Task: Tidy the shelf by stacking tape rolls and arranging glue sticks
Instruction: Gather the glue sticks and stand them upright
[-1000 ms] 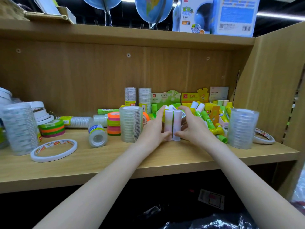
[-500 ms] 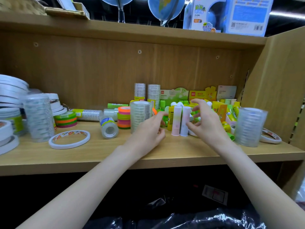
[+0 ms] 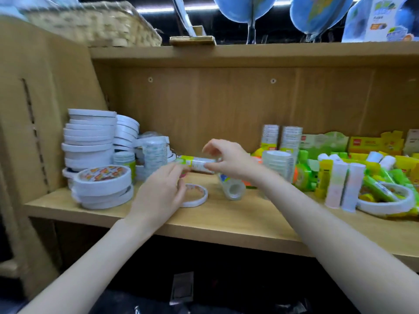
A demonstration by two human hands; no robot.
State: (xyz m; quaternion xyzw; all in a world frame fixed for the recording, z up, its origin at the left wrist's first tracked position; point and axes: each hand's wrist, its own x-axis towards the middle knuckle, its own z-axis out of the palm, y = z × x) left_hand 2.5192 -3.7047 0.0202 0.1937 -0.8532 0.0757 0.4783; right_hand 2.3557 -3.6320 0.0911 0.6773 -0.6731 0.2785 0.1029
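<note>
Both hands reach over the front of the wooden shelf [image 3: 222, 219] toward a long sleeve of clear tape rolls [image 3: 197, 163] with a green label at its left end, which lies horizontally above the board; the right hand [image 3: 229, 160] grips the sleeve's right part, thumb beneath and fingers curled over the top, while the left hand [image 3: 162, 191] meets its left end with the fingertips, though motion blur makes it hard to say whether those fingers pinch it or merely touch; below the hands a flat ring of white tape [image 3: 196, 196] lies on the board, partly hidden by the left hand, and just to its right a small clear tape roll [image 3: 233, 189] rests on its side with its core facing the viewer; at the far left stand tall piles of white double-sided tape rolls [image 3: 89, 137], with a lower pile [image 3: 103, 185] in front whose top roll shows a printed orange pattern; behind the hands rises a wrapped column of clear tape [image 3: 155, 152]; to the right another clear tape column [image 3: 277, 165] stands near a loose heap of green and yellow glue sticks [image 3: 385, 175], before which two pale glue sticks [image 3: 343, 186] stand upright, touching side by side; a wide white tape ring [image 3: 385, 203] lies beside them.
</note>
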